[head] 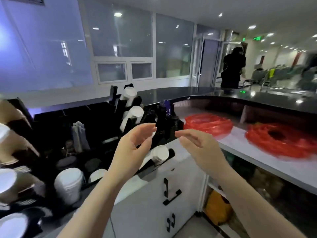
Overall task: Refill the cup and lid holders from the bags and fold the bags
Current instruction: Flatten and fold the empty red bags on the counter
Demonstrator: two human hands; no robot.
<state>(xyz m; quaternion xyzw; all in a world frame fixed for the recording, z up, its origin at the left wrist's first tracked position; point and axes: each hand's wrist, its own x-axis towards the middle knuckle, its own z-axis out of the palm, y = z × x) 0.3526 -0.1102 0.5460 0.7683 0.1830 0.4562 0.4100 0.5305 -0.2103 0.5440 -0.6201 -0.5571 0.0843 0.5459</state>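
Cup holder (132,107) stocked with white cups, black, on table (257,162). Left hand (135,143) and right hand (197,145) raised, fingers loosely spread, holding nothing.

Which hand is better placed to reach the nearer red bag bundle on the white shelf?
Probably right. The right hand is open, empty and closest to the red bag bundle; the left hand hovers over the cup holder.

1. My feed is bright, lit by round ceiling lights (251,27) toward 1 o'clock.
2. I see their glare on the glossy black desk (257,97).
3. Motion blur smears the red bags (281,140) at 3 o'clock.
4. Wide-angle bending curves my edges.
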